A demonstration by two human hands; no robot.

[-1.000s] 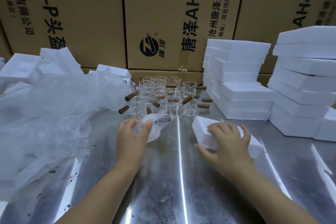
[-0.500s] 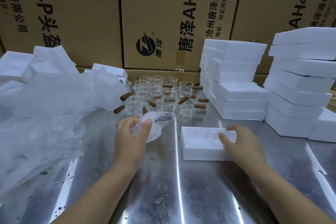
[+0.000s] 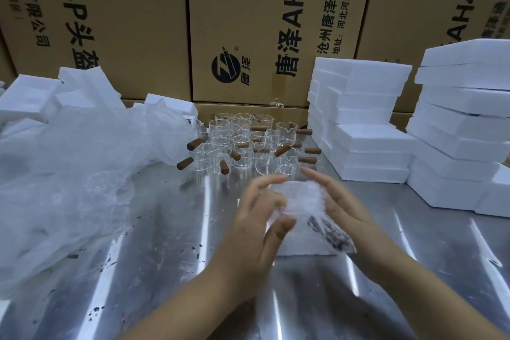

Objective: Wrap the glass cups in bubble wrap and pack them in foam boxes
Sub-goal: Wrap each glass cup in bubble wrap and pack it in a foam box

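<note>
A cup wrapped in bubble wrap [image 3: 300,199] is held between both hands above the steel table. My left hand [image 3: 259,218] grips its left side with thumb and fingers curled round it. My right hand [image 3: 339,201] cups its right side. A white foam box [image 3: 303,246] lies on the table just under the bundle, mostly hidden by my hands. Behind, several bare glass cups [image 3: 242,143] with brown wooden handles stand in a cluster.
A heap of loose bubble wrap [image 3: 69,174] covers the table's left. Stacks of white foam boxes [image 3: 364,124] rise at the right and far right [image 3: 463,130], and foam pieces [image 3: 41,96] lie at the back left. Cardboard cartons [image 3: 248,22] wall the back.
My right hand has let go of the foam box and come up to the wrapped cup. My left hand has carried the bundle right and nearer, over the box.
</note>
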